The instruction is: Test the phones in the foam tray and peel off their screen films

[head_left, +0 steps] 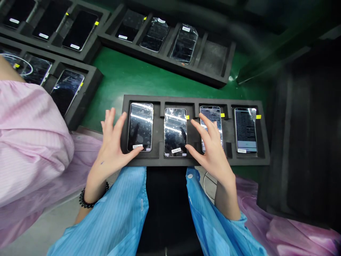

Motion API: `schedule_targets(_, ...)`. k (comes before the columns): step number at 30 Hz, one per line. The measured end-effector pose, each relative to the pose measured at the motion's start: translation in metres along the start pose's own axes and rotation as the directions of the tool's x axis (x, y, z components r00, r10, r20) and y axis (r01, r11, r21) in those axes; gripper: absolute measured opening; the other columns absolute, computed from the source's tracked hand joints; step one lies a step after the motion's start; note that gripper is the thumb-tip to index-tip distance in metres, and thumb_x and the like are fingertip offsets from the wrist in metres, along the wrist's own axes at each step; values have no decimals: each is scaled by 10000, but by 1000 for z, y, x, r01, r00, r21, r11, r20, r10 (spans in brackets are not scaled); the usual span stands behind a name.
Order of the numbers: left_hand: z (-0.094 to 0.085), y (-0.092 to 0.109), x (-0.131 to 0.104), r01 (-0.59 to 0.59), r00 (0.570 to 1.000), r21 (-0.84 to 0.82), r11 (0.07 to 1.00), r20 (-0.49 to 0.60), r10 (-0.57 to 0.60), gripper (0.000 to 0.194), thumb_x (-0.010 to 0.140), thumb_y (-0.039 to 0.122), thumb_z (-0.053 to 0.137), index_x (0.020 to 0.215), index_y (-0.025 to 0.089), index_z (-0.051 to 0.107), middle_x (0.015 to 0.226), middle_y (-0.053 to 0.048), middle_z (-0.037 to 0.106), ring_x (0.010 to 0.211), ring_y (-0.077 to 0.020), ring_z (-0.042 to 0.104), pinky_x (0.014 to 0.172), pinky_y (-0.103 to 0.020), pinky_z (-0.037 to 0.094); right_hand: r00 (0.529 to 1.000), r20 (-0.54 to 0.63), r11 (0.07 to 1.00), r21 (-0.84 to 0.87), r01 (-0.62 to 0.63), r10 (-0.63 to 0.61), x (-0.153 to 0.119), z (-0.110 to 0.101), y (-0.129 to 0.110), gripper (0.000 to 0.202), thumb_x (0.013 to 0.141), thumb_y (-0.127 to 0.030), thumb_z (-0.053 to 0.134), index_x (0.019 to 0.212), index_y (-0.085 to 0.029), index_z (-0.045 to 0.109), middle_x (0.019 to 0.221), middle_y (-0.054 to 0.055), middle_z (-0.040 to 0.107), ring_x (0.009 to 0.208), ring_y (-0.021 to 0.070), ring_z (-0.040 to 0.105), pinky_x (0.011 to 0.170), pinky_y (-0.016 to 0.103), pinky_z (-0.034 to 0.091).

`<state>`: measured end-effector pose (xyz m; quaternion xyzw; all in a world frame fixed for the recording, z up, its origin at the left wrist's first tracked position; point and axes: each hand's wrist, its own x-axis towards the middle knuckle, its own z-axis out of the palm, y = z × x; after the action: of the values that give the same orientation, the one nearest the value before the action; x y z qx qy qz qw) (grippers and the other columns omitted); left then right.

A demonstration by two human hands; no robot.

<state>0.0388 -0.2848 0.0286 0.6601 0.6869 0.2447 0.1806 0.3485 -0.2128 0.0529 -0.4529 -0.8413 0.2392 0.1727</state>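
A black foam tray (210, 161) in front of me holds several phones in separate slots. My left hand (113, 144) has its fingers spread, its thumb over the lower edge of the leftmost phone (140, 126). My right hand (210, 149) is also spread; its thumb is at the lower right corner of the second phone (175, 131), and its fingers are over the third phone (210, 111). Lines of text show on the third phone and on the rightmost phone (245, 128). Neither hand grips anything.
Another foam tray (165, 55) with phones lies farther back on the green table (128, 71). More phone trays (90, 85) are at the left. People in pink sleeves (32, 131) are close on both sides.
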Motion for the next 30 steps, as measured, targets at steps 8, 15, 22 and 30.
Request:
schedule_targets(8, 15, 9, 9, -37, 999, 78, 996, -10, 38, 1061, 829, 576, 752, 1636, 359, 98, 1739, -119, -51, 1582, -451, -82, 1212, -778, -10, 999, 37, 1000, -2, -20, 20, -5, -1, 0, 676, 985, -321, 573, 1588, -359, 270, 1707, 75, 218, 1593, 324, 203, 1286, 668, 112)
schedule_targets(15, 9, 17, 1, 16, 990, -5, 1000, -140, -17, 704, 1008, 446, 519, 1611, 454, 155, 1741, 78, -4, 1612, -327, -56, 1326, -618, 11, 988, 149, 999, -30, -27, 31, -1, 4, -1, 821, 909, -238, 689, 1592, -318, 242, 1701, 126, 216, 1602, 327, 169, 1282, 682, 108)
schedule_targets(22, 11, 15, -3, 4, 981, -11, 1000, -195, -6, 553, 1051, 422, 389, 1579, 499, 242, 1726, 130, 92, 1613, -312, 2, 1333, -630, 21, 993, 118, 1000, -16, 9, -7, 7, 0, -3, 861, 898, -257, 713, 1600, -320, 219, 1703, 117, 219, 1600, 313, 182, 1293, 658, 96)
schedule_targets(30, 18, 8, -3, -26, 979, -14, 1000, -203, 23, 536, 1057, 404, 388, 1586, 350, 322, 1732, -8, 135, 1612, -344, 19, 1307, -668, 8, 979, 175, 991, -59, 121, -109, 23, 30, -27, 951, 858, -264, 752, 1617, -271, 179, 1705, 151, 211, 1600, 318, 175, 1298, 635, 109)
